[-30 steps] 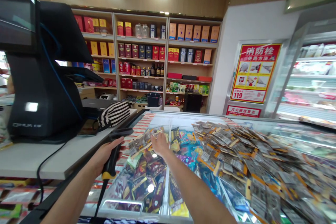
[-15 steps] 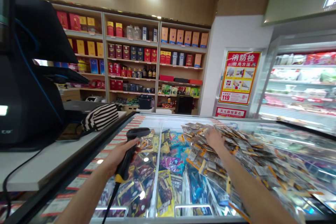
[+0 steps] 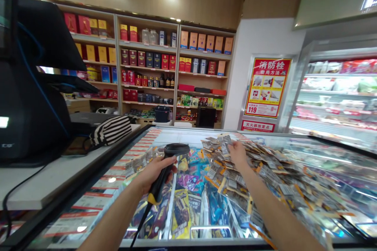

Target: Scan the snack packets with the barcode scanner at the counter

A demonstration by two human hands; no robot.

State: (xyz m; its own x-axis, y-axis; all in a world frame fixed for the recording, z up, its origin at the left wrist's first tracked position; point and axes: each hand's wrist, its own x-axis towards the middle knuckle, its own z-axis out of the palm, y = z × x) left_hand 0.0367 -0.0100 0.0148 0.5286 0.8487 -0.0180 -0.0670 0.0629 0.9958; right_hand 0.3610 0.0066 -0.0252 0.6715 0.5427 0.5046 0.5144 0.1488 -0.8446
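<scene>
My left hand (image 3: pixel 157 172) is wrapped round the grip of a black and yellow barcode scanner (image 3: pixel 176 150), its head tilted toward the right and its cord hanging down. My right hand (image 3: pixel 236 153) pinches a small grey packet (image 3: pixel 225 142), lifted at the far end of a big heap of similar packets (image 3: pixel 273 176) with orange edges. The heap lies spread over the glass top of a chest freezer (image 3: pixel 165 135). Under the glass, colourful wrapped packs (image 3: pixel 188 211) fill the compartments below the scanner.
A black checkout terminal (image 3: pixel 32 86) stands on a white counter (image 3: pixel 59 180) at the left, with a striped pouch (image 3: pixel 112 130) near it. Shelves of boxed goods (image 3: pixel 147 59) line the back wall. A lit display fridge (image 3: pixel 341 90) is at the right.
My left hand has moved the scanner right, toward the heap. My right hand has lifted a packet from the pile, which now shows raised between its fingers.
</scene>
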